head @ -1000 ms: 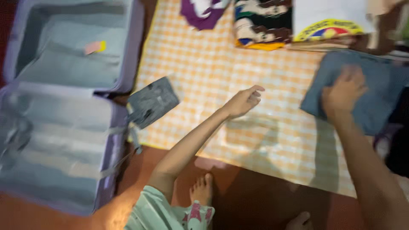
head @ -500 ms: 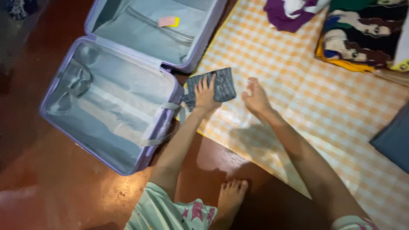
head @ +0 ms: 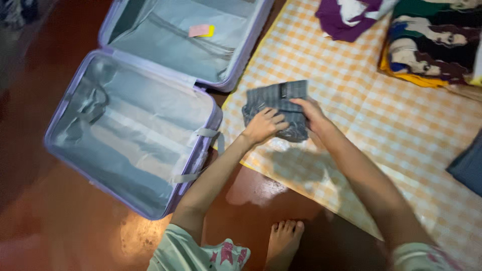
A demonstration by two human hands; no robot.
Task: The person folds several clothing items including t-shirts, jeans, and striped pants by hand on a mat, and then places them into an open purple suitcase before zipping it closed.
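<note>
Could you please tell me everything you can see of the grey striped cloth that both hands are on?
The grey striped cloth is a small dark grey fabric piece with thin pale stripes, folded into a rough rectangle and crumpled along its near edge. It lies flat on the orange-and-white checked mat, just beside the open lilac suitcase. The left hand presses its near left part; the right hand rests on its right side, fingers over the fabric.

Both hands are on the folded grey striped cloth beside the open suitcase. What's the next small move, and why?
Probably lift the folded grey striped cloth leftward into the open lilac suitcase. The left hand and right hand both grip it on the orange checked mat, and the suitcase's near half looks empty.
</note>
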